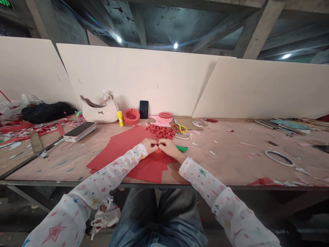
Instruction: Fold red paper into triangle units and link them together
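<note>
My left hand (150, 145) and my right hand (168, 147) meet at the fingertips above a stack of red paper sheets (123, 147). Both are closed in a pinch on what looks like a small piece of red paper (157, 145), mostly hidden by the fingers. Just beyond them lies a heap of folded red paper pieces (161, 131). To the right of the heap are yellow-and-orange-handled scissors (181, 127) and a roll of tape (182, 136). A green object (182, 149) pokes out beside my right wrist.
Behind stand a yellow glue stick (120, 118), a coiled red paper chain (131, 116), a black phone (144, 109) and a white handbag (100, 111). A white device (80, 131) lies left. Rightward are paper scraps, a white ring (279, 158) and white upright boards (144, 79) behind.
</note>
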